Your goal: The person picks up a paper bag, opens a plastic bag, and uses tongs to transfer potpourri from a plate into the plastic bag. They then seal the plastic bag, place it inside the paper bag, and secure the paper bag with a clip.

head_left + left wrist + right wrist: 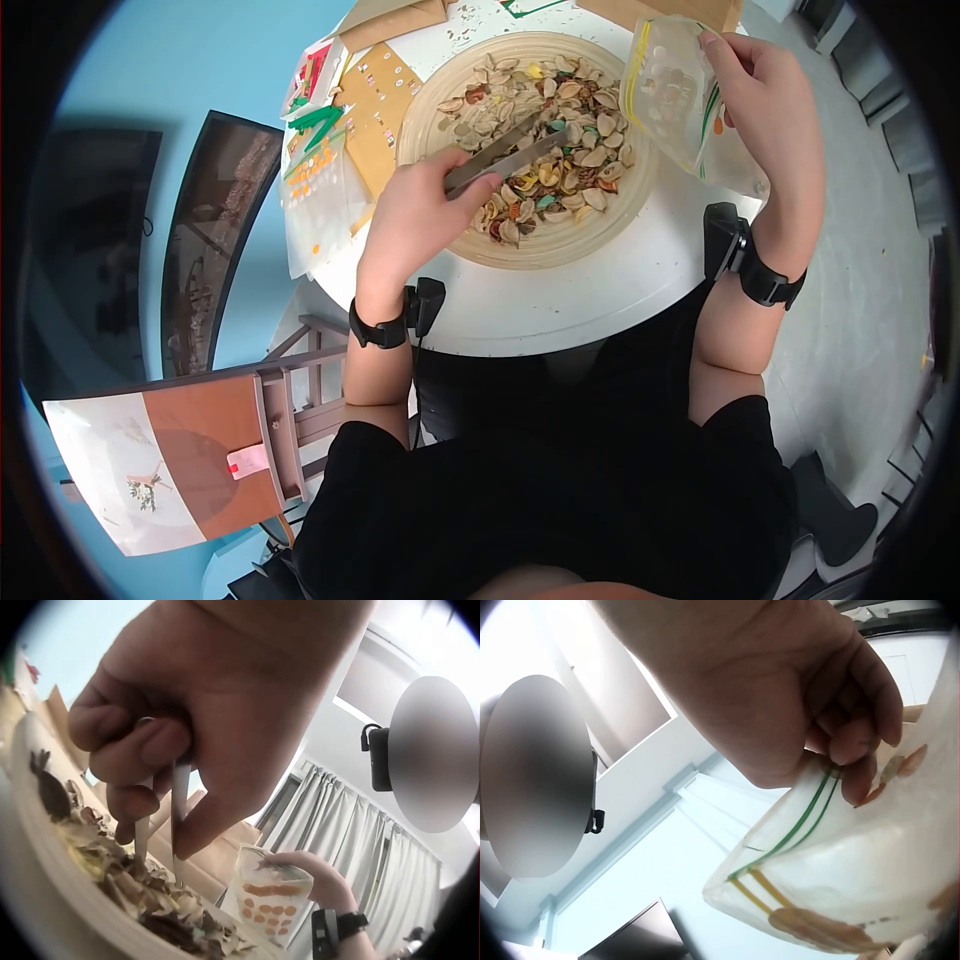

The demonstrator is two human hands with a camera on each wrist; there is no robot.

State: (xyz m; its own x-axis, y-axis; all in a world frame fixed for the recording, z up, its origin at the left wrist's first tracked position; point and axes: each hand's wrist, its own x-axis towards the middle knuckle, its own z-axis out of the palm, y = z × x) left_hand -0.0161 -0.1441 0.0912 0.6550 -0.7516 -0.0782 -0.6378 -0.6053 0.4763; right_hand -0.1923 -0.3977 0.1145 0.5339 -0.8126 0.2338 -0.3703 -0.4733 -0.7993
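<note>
My left hand [418, 212] pinches a pair of metal tongs [500, 166]. Their two arms reach over a round, pale tray [540, 258] filled with dry, shell-like pieces [590, 150] in beige, with some yellow, green and reddish brown. The tips stand apart among the pieces, with a small green piece showing between them in the head view. To the right of the tray, my right hand [775, 100] grips the top edge of a clear zip bag [665, 90]. Green and yellow seal lines [802, 817] and orange-brown printed spots [270, 909] mark the bag.
Left of the tray lie a brown paper sheet [382, 100], another clear bag with orange dots [325, 205], and green strips [318, 122]. Brown cardboard [395, 20] stands at the back. The white table's curved edge [560, 345] is close to the body. A chair [290, 430] stands at left.
</note>
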